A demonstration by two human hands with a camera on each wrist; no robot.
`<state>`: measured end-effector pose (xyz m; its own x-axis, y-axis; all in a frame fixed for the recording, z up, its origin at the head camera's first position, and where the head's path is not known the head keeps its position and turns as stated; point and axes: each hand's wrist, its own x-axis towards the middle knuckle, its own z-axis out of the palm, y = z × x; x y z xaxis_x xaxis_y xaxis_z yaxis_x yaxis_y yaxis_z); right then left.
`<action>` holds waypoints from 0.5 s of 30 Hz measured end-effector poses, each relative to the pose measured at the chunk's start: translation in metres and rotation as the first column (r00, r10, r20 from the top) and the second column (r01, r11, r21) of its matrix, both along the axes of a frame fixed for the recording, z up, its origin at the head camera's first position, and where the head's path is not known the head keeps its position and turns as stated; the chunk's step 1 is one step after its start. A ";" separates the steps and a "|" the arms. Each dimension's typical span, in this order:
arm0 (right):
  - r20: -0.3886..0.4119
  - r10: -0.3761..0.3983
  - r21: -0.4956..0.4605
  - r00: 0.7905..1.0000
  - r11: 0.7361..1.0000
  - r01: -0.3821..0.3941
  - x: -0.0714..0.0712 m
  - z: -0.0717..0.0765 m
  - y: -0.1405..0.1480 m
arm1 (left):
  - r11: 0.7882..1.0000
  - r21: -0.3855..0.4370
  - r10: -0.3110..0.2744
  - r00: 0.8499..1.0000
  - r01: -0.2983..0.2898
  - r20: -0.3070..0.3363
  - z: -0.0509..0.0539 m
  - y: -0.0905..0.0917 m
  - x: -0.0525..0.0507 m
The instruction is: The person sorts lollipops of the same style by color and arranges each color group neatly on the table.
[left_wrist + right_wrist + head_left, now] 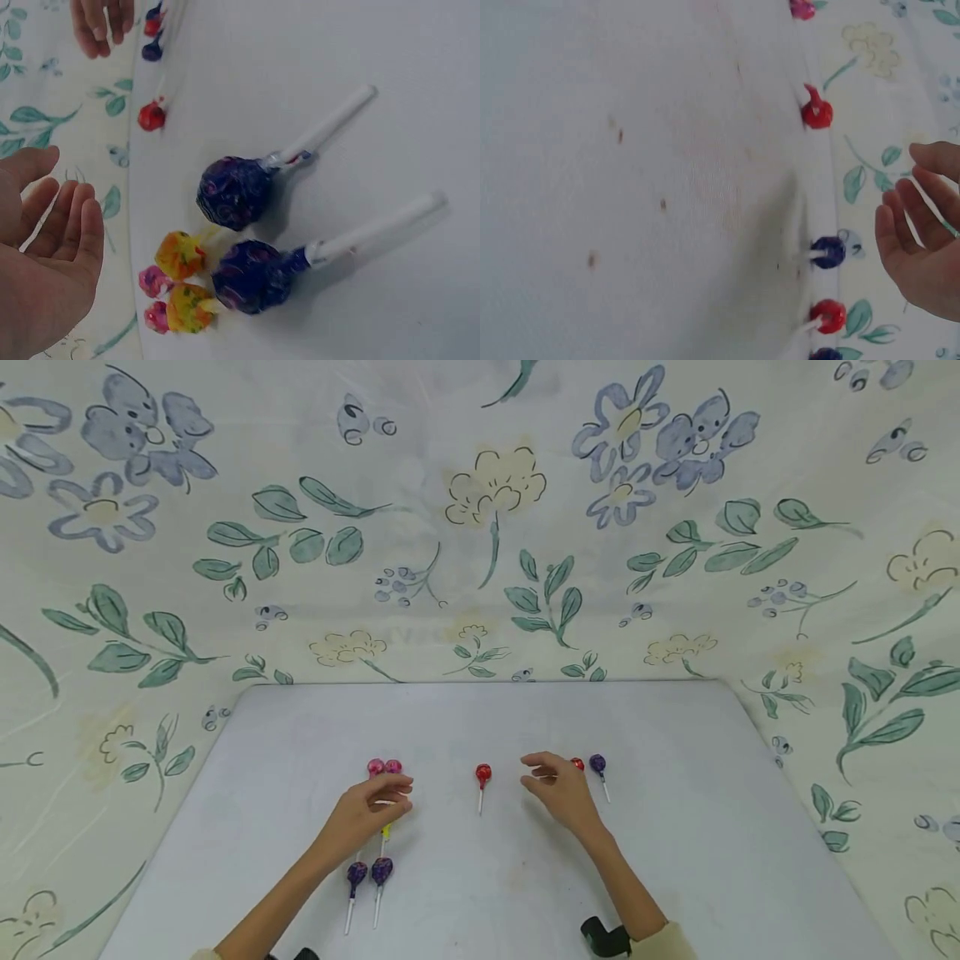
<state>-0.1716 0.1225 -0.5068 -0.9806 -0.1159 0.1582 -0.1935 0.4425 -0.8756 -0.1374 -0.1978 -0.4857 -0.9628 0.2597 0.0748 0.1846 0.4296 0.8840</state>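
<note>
My left hand hovers above the left group of lollipops with its fingers loosely bent and nothing in them. Two pink lollipops lie beyond it and two purple ones nearer; it partly covers the yellow ones, two of which show in the left wrist view. A red lollipop lies alone between the hands. My right hand, empty with fingers apart, is beside a red lollipop and a purple one. Another purple lollipop, hidden in the head view, shows in the right wrist view.
The lollipops lie on a white table with small brown marks. Floral cloth hangs behind the table and along both sides. A black object is at the right forearm near the bottom of the head view.
</note>
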 end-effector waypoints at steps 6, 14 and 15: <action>0.008 -0.069 0.004 0.998 0.998 0.069 -0.010 -0.005 0.031 | 0.997 -0.020 -0.081 0.996 0.080 -0.025 -0.003 0.024 -0.018; -0.010 -0.149 0.078 0.989 0.986 0.149 -0.016 -0.007 0.057 | 0.993 -0.021 -0.120 0.992 0.119 -0.028 -0.008 0.050 -0.034; -0.017 -0.156 0.092 0.988 0.983 0.157 -0.017 -0.008 0.059 | 0.992 -0.024 -0.125 0.992 0.124 -0.021 -0.009 0.054 -0.036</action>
